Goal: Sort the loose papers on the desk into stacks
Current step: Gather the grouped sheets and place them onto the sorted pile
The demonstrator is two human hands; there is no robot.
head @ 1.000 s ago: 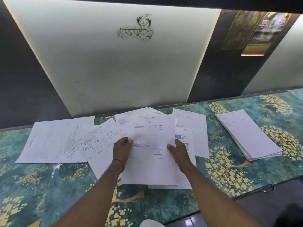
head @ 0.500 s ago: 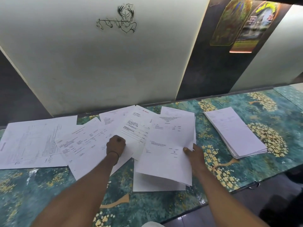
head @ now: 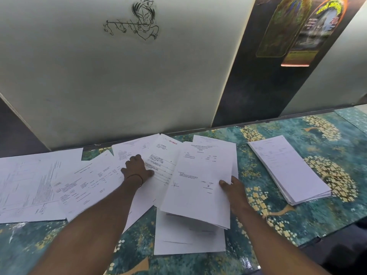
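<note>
Loose printed papers point(head: 93, 181) lie fanned and overlapping across the left and middle of the desk. My left hand point(head: 137, 168) rests on them, palm down, fingers spread and bent at the knuckles. My right hand point(head: 231, 188) pinches the right edge of a small bundle of sheets point(head: 200, 181), thumb on top, lifting it slightly above more white sheets point(head: 188, 241) near the front edge. A neat stack of papers point(head: 288, 167) sits apart at the right.
The desk point(head: 297, 221) has a teal cover with yellow flower trees. A white wall panel point(head: 119, 76) with a line drawing rises right behind the papers. Dark panels and a poster point(head: 309, 32) stand at the back right. The desk's front edge drops away at lower right.
My left hand let go of the held sheets and moved up onto the loose papers. My right hand carried the bundle to the right. The view shifted right and closer.
</note>
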